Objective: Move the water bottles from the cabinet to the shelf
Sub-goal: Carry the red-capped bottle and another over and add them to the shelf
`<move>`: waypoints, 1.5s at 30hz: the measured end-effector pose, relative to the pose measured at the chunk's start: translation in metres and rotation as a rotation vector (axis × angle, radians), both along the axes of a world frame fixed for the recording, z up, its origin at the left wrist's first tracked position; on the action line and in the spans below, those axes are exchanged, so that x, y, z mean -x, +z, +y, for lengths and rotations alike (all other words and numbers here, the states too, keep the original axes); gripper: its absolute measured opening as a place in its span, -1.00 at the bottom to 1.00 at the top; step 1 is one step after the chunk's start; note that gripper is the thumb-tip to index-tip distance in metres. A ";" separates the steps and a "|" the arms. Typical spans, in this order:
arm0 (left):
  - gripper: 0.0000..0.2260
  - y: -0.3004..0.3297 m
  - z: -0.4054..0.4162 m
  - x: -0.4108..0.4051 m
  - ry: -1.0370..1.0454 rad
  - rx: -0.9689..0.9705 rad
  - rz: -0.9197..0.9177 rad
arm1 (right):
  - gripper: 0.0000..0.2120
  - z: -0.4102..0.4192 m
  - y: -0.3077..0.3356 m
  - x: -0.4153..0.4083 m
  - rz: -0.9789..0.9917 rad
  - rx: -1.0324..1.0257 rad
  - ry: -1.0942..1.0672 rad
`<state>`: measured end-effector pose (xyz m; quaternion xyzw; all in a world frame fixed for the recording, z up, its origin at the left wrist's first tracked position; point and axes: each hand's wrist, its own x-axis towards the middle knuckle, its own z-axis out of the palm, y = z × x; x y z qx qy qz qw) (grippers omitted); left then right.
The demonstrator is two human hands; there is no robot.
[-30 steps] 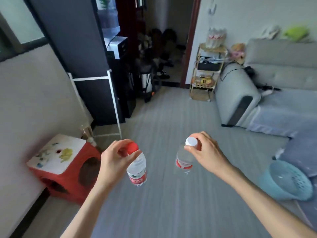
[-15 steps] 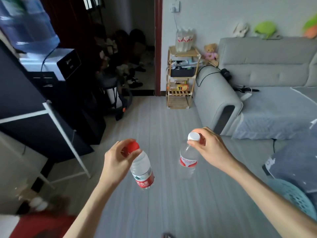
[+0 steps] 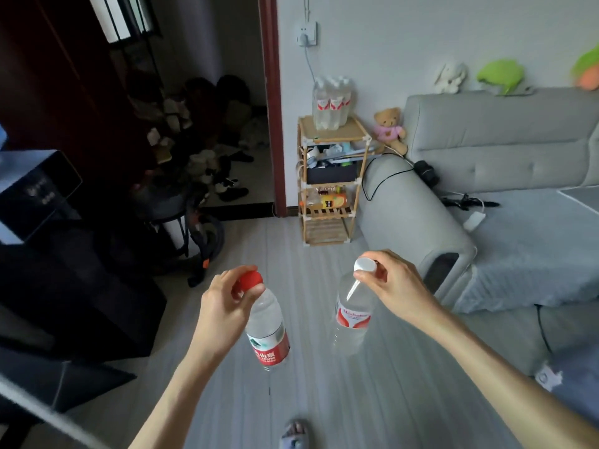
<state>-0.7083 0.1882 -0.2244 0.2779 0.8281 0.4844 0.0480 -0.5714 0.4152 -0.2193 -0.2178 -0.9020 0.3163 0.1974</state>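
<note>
Over the last second the view has swung off the dark cabinet (image 3: 81, 286), now sliding out at nine o'clock, and settled on the wooden shelf (image 3: 330, 176) at twelve o'clock, standing between the doorway and the sofa (image 3: 486, 189). The shelf also looks nearer than half a second ago, so the person seems to be walking toward it. Neither grip has changed: the left hand (image 3: 223, 306) pinches the red-capped bottle (image 3: 269, 332) by its neck, the right hand (image 3: 395, 286) pinches the white-capped bottle (image 3: 353, 315) under its cap, and both hang over the floor, slightly apart. A pack of bottles (image 3: 330, 105) already stands on the shelf's top board, touching the wall. I judge the carry about halfway, with placing not yet begun.
</note>
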 end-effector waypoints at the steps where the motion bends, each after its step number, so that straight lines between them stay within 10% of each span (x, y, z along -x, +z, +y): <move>1: -0.75 -0.001 0.017 0.022 -0.015 0.011 -0.012 | -0.76 0.016 0.000 0.019 -0.019 0.003 0.002; 45: -0.75 0.014 0.716 0.609 -0.107 -0.054 0.013 | -0.80 0.703 0.018 0.582 -0.054 -0.130 -0.086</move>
